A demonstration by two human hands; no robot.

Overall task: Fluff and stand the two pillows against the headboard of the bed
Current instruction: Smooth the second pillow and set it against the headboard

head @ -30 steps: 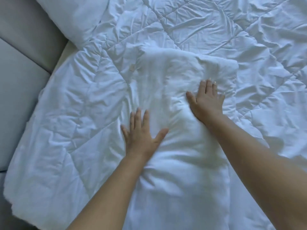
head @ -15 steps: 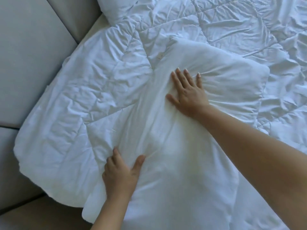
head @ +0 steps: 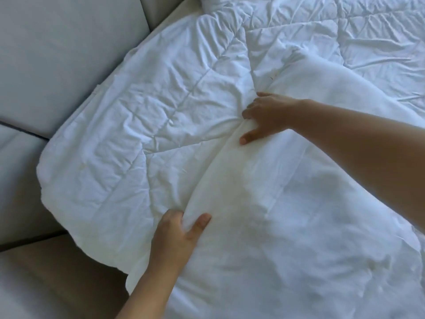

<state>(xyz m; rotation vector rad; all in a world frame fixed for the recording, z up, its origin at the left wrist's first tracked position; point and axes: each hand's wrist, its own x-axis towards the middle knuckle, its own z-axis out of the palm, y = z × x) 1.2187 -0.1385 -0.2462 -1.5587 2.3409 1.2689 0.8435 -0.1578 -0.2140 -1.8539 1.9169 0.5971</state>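
Since 0.5 s ago, both hands are shifting from lying flat on the pillow (head: 287, 192) to gripping its long left edge, and the view is swinging further toward the headboard side.

This white pillow is lying flat on the bed, running from the frame's 6 o'clock area up toward 1 o'clock, on top of the quilt. Its left edge is bunching into a raised ridge between the 2 hands.

At 6 o'clock, the left hand (head: 174, 236) is pinching the near end of that ridge, thumb lying on top of the fabric and the fingers tucking under the fold. Near the frame's centre, slightly toward 2 o'clock, the right hand (head: 264, 116) is closing on the far part of the same edge, with the thumb pressing down on the pillow and the other fingers curling into the creased cloth. The right forearm is crossing over the pillow from 3 o'clock.

Beneath and beside the pillow, the wrinkled white quilt (head: 142, 125) is spreading out toward 9 o'clock and 12 o'clock, its rounded corner hanging at 8 o'clock.

A corner of a second pillow (head: 213, 2) is showing at 12 o'clock, touching the quilt's upper edge.

Padded grey headboard (head: 57, 54) panels are filling the 9 to 11 o'clock region, just beside the quilt.
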